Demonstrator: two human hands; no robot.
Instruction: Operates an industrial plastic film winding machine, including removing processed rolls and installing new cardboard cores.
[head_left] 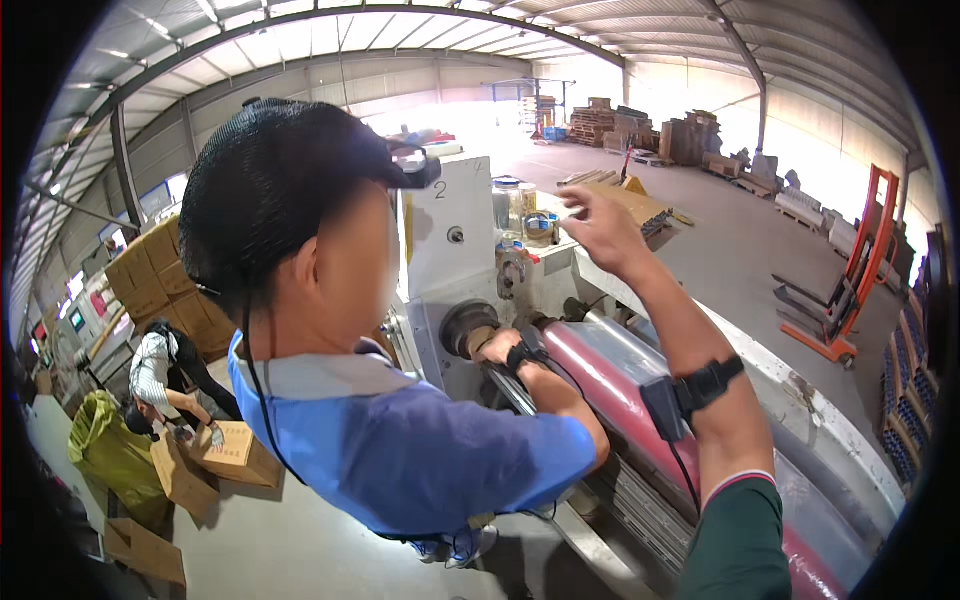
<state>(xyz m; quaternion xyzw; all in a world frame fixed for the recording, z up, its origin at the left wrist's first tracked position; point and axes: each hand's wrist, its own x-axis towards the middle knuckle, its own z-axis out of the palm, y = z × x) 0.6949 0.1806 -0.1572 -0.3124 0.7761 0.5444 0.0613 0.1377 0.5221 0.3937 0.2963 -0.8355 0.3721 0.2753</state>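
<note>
My right hand (606, 232) is raised above the machine, its fingers loosely bent and apart, with no object plainly in them. A black band with a small box (668, 408) is strapped round that forearm, below a green sleeve. Nearest to the hand are a tape roll (541, 229) and jars (508, 203) on the machine's top. Below my arm lies a long red roll (610, 390) beside clear film (622, 347). My left hand is out of the picture. A co-worker in blue (400, 450) rests a hand (497, 345) by the roll's end, next to a round dark hub (466, 325).
The co-worker stands close on my left. A pale machine panel (445, 225) rises beyond. Farther left, another person (165, 375) bends over cardboard boxes (235, 455) near a yellow-green sack (112, 460). An orange lift truck (850, 285) stands at the right, with stacked pallets (592, 127) far back.
</note>
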